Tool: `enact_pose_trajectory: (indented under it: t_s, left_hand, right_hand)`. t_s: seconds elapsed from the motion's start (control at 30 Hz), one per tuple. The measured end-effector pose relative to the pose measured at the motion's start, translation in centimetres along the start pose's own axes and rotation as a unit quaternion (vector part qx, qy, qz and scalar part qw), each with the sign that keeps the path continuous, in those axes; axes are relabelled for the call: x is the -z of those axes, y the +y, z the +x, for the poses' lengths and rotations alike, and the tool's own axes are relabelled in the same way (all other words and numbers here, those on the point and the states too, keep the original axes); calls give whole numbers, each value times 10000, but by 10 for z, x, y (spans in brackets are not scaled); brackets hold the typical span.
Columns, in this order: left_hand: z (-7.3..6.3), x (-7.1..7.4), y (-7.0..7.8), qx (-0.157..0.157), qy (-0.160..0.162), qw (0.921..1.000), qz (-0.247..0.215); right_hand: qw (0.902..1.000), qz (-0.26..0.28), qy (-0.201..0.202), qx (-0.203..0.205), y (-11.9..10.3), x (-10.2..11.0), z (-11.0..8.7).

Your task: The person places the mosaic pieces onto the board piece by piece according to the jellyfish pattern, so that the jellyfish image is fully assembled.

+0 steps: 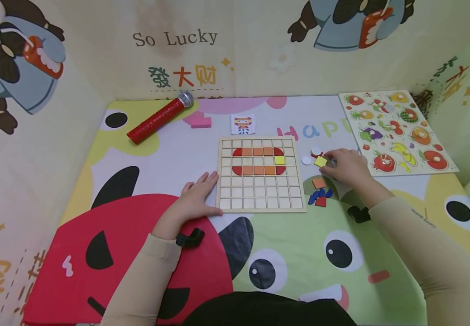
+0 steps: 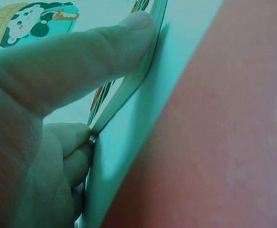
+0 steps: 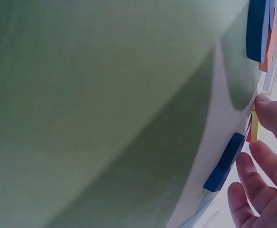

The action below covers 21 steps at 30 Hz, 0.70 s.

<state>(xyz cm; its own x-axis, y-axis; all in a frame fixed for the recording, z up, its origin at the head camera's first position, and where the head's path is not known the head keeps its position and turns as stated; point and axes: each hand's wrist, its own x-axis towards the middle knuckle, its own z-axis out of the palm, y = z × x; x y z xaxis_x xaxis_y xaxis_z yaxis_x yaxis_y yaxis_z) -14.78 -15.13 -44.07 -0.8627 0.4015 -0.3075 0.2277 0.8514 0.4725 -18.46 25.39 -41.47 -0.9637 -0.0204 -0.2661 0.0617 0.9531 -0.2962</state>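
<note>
Tile of bright yellow [image 1: 320,161], square, with no long axis to mind, sits pinched between the thumb and a finger of the right hand [image 1: 349,168], at that hand's nine o'clock. From where I stand, the grid board [image 1: 263,210] also lies at nine from it, a yellow square [image 1: 279,160] on it nearly level, a white disc [image 1: 306,160] between. The left hand [image 1: 192,201], fingers extended, touches the board's edge between eight and nine.

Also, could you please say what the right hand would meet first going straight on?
Past the yellow square tile it pinches, probably the leftmost white round piece, though depth is unclear.
</note>
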Motion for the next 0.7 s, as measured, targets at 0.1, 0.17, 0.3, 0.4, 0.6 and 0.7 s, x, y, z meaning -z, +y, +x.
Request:
enact_pose_trajectory:
  t_s: [0.1, 0.17, 0.3, 0.4, 0.6, 0.7]
  left_hand:
    - [0, 0, 0, -19, 10, 10000, 41]
    - [1, 0, 0, -48, 15, 10000, 67]
    - [1, 1, 1, -79, 12, 9999, 112]
    - [1, 1, 0, -60, 8, 9999, 132]
    - [1, 1, 0, -66, 29, 9999, 138]
    - [1, 0, 0, -64, 34, 9999, 132]
  right_hand:
    - [10000, -32, 14, 12, 0, 0, 0]
    - [10000, -83, 25, 27, 0, -1, 0]
    - [9998, -180, 79, 45, 0, -1, -1]
    - [9998, -190, 116, 16, 0, -1, -1]
    - [9998, -157, 120, 10, 1, -2, 0]
    - [9998, -150, 92, 52, 1, -2, 0]
